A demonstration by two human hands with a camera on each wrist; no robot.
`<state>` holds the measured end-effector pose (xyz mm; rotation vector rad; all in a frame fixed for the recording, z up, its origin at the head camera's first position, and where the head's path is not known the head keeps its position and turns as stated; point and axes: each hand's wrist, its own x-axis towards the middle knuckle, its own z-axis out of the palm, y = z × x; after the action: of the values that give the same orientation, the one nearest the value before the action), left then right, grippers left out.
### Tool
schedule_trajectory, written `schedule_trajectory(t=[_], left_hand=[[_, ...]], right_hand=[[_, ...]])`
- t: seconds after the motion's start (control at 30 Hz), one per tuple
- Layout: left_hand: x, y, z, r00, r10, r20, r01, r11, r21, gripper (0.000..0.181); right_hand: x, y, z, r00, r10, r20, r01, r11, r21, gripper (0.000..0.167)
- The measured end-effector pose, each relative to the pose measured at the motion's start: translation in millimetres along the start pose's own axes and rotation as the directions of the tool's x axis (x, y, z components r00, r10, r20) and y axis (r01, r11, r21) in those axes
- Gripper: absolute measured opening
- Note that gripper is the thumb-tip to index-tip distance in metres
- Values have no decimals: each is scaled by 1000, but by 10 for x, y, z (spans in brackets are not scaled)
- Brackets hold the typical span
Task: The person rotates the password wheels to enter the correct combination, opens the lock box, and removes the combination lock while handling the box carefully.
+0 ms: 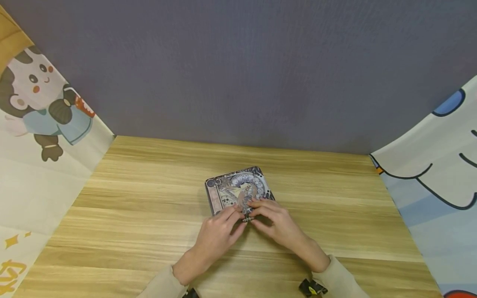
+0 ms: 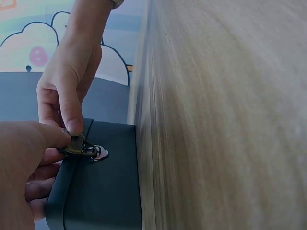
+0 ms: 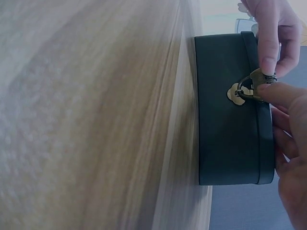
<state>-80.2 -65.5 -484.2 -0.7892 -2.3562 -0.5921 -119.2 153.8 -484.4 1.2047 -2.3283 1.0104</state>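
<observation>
Pinching a small bronze-coloured padlock [image 2: 76, 143] from opposite sides, a person's left hand [image 1: 214, 236] and right hand [image 1: 281, 223] met at the near edge of a dark box [image 3: 225, 139]. The box stood on the wood-grained table [image 1: 149, 207], near the middle of its width, set at a slight angle and with its lid [image 1: 231, 184] closed. Both thumbs pressed on the padlock's body where it lay against the rim of the lid, while its curved shackle reached down to a scalloped metal plate [image 3: 235, 96] on the front of the box. The left hand's remaining fingers were bent over the lid's edge, and those of the right hand were bent likewise; exactly which fingertips backed each thumb could not be told. Pale, dark and greyish swirls covered the lid's printed top, with a pinkish band along its left side. Beige sleeves [image 1: 339, 277] ended at the wrists, and a black strap [image 1: 312, 287] with a yellow mark showed by the right one. Behind the table rose a plain grey panel [image 1: 238, 74], flanked by cartoon-printed sheets, the left one [image 1: 33, 182] bearing a figure in blue.
</observation>
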Motion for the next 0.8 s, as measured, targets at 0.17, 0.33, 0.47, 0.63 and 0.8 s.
schedule_trajectory(t=[0.17, 0.33, 0.47, 0.63, 0.8], left_hand=[[-3, -1, 4, 1000, -4, 3, 4, 1000, -1, 28], [1, 1, 4, 1000, -5, 3, 5, 1000, -5, 28], [3, 1, 4, 1000, -3, 2, 3, 1000, -7, 28], [-4, -4, 19, 1000, 2, -4, -2, 1000, 0, 28], [-5, -8, 27, 1000, 0, -5, 0, 1000, -5, 30]], right_hand=[[-2, -10, -6, 1000, 20, 8, -20, 1000, 3, 23], [-7, -1, 2, 1000, 14, 1, -14, 1000, -6, 24], [-9, -2, 1, 1000, 21, 6, -21, 1000, -3, 23], [-9, 3, 4, 1000, 7, -4, -7, 1000, -6, 24], [-5, 4, 6, 1000, 1, -4, -1, 1000, -10, 24]])
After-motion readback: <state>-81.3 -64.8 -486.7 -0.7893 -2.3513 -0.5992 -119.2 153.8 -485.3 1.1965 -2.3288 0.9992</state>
